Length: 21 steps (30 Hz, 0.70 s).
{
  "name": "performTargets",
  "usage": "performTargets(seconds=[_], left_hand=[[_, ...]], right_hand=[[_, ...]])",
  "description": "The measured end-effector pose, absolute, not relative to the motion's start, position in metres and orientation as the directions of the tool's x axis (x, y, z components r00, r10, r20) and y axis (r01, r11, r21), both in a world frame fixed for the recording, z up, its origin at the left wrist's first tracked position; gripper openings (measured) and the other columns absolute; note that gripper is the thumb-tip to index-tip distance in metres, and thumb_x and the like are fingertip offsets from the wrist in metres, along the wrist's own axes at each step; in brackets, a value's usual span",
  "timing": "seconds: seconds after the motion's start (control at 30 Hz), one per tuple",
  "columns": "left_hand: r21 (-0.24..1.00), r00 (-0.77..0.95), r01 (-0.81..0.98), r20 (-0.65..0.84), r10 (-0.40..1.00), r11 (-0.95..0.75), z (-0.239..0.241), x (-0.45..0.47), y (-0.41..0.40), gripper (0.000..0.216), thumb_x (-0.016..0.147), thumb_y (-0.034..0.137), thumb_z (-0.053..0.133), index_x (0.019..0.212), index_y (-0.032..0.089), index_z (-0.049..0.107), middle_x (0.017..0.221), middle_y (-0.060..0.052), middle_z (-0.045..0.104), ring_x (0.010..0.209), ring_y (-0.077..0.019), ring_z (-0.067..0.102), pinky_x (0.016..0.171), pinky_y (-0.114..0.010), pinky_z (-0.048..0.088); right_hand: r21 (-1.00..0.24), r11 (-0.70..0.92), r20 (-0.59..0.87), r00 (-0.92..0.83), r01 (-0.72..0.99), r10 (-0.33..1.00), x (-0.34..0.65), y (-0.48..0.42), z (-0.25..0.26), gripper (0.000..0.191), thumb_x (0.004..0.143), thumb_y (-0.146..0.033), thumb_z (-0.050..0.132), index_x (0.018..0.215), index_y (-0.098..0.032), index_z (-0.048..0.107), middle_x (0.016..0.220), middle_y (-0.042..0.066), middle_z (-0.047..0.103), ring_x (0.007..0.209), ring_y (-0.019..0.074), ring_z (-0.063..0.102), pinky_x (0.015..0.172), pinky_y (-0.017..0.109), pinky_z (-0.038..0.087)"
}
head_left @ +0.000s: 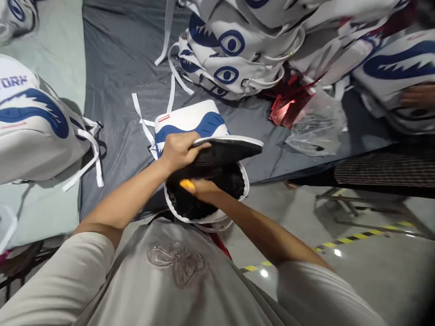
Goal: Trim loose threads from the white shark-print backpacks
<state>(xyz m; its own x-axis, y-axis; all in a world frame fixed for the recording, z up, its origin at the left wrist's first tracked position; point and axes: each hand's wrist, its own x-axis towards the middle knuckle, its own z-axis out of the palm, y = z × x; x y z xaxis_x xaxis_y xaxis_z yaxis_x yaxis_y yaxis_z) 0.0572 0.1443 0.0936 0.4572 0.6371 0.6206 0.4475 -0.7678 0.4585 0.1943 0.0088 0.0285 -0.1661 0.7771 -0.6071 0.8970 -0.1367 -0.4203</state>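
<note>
A white backpack (190, 113) with a blue pattern lies in front of me at the table's near edge, its black-lined mouth facing me. My left hand (180, 151) is closed on the raised flap (231, 147) of the backpack, thumb on the black inner side. Inside the opening is my right hand (205, 190), its fingers wrapped round a small orange-yellow tool (187, 184). Only the tool's orange end shows, so I cannot tell its exact kind. White straps (144, 120) trail from the backpack's left side.
White backpacks with blue eyes (231, 43) are piled at the back. Another backpack (34, 127) lies left on pale green cloth. Red foil (287, 104) and a clear plastic bag (317, 124) lie right of centre. Another person's hand (419, 97) touches a backpack (401, 63) at far right.
</note>
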Motion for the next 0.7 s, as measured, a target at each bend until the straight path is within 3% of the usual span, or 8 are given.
performTargets(seconds=[0.1,0.17,0.27,0.33,0.43,0.53,0.7], left_hand=[[0.548,0.334,0.481,0.608,0.721,-0.684,0.084,0.046,0.153,0.057,0.099,0.062,0.037,0.068,0.019,0.058,0.058,-0.001,0.057,0.053,-0.0126,0.054,0.056,-0.027,0.032],[0.591,0.286,0.493,0.582,0.761,-0.638,0.082,0.049,0.149,0.058,0.098,0.064,0.039,0.066,0.019,0.058,0.057,-0.001,0.056,0.053,-0.0128,0.052,0.056,-0.027,0.031],[0.625,0.296,0.489,0.537,0.79,-0.608,0.083,0.059,0.137,0.058,0.098,0.064,0.04,0.067,0.019,0.059,0.058,-0.001,0.058,0.053,-0.0134,0.052,0.057,-0.027,0.03],[0.619,0.315,0.497,0.525,0.791,-0.608,0.084,0.064,0.132,0.056,0.098,0.062,0.042,0.068,0.019,0.06,0.059,-0.002,0.06,0.055,-0.0136,0.052,0.057,-0.027,0.029],[0.616,0.259,0.544,0.523,0.812,-0.57,0.081,0.064,0.132,0.053,0.097,0.06,0.045,0.066,0.019,0.059,0.057,-0.001,0.056,0.054,-0.0131,0.048,0.057,-0.028,0.026],[0.642,0.155,0.57,0.53,0.834,-0.514,0.074,0.065,0.136,0.054,0.097,0.06,0.046,0.062,0.019,0.055,0.054,0.001,0.05,0.052,-0.0123,0.042,0.057,-0.028,0.024],[0.666,0.173,0.501,0.548,0.818,-0.552,0.077,0.077,0.132,0.054,0.097,0.06,0.046,0.062,0.02,0.053,0.055,0.001,0.05,0.052,-0.0116,0.043,0.057,-0.027,0.027]], right_hand=[[-0.269,-0.126,-0.752,-0.127,0.955,0.646,0.231,-0.027,0.064,0.018,0.087,-0.036,0.072,0.099,-0.023,0.075,0.092,0.007,0.075,0.092,0.0249,0.071,0.082,0.036,0.053],[-0.107,-0.164,-0.799,0.014,0.981,0.601,0.263,-0.032,0.09,0.026,0.09,-0.044,0.066,0.1,-0.021,0.076,0.09,0.012,0.075,0.088,0.0287,0.072,0.075,0.034,0.05],[0.111,-0.313,-0.645,0.308,0.943,0.699,0.299,-0.004,0.108,0.054,0.099,-0.057,0.043,0.12,-0.013,0.067,0.1,0.02,0.073,0.094,0.0306,0.071,0.076,0.035,0.049],[0.182,-0.399,-0.573,0.427,0.899,0.7,0.309,0.014,0.103,0.054,0.102,-0.052,0.037,0.125,-0.011,0.063,0.107,0.023,0.071,0.103,0.03,0.069,0.081,0.036,0.049],[0.189,-0.427,-0.675,0.433,0.884,0.598,0.307,0.006,0.086,0.04,0.099,-0.047,0.05,0.108,-0.014,0.071,0.095,0.019,0.074,0.093,0.0283,0.072,0.077,0.034,0.05],[0.079,-0.44,-0.763,0.338,0.894,0.55,0.29,-0.034,0.071,0.035,0.094,-0.05,0.058,0.094,-0.018,0.073,0.072,0.011,0.072,0.071,0.0247,0.072,0.064,0.03,0.049],[-0.11,-0.412,-0.621,0.261,0.905,0.739,0.236,-0.049,0.028,0.038,0.098,-0.048,0.053,0.123,-0.02,0.061,0.101,0.011,0.075,0.095,0.024,0.072,0.072,0.027,0.047]])
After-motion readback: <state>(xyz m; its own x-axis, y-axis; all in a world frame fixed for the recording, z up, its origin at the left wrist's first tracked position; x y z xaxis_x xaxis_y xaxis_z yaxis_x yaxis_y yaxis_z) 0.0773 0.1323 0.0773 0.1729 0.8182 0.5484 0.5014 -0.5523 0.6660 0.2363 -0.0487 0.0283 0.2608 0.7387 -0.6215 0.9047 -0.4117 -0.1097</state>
